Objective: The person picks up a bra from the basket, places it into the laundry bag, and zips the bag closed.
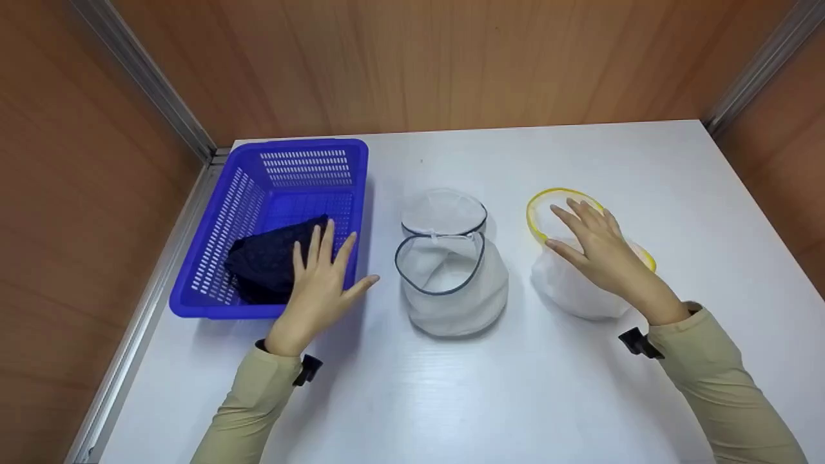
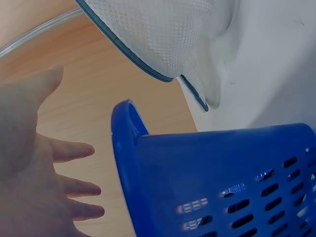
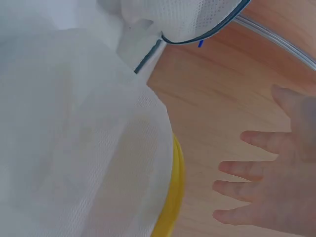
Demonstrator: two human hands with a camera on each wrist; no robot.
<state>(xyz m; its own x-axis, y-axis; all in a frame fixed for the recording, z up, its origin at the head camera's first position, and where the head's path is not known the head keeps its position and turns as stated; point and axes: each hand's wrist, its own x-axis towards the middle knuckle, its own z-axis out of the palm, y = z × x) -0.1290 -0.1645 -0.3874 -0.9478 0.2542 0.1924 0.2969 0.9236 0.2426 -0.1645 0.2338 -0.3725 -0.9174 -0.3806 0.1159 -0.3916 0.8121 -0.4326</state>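
Note:
My left hand point(image 1: 316, 293) hovers with fingers spread over the near right rim of a blue plastic basket point(image 1: 206, 310). Inside that basket lies a bunched dark navy cloth point(image 1: 261, 258), partly hidden by the fingers. Over on the right, my right hand point(image 1: 602, 254) hangs, fingers extended and holding nothing, above a white mesh laundry bag point(image 1: 561, 283) with yellow trim; it covers part of that bag's opening. Between the hands stands another white mesh laundry bag point(image 1: 457, 312), edged in dark blue, its lid flipped back. In both wrist views the fingers stand apart from basket and bag.
Everything stands on a white table point(image 1: 412, 399). A wood-grain panel point(image 1: 451, 64) closes off the back, with similar panels at both sides. Metal corner posts point(image 1: 161, 84) run up where the panels meet.

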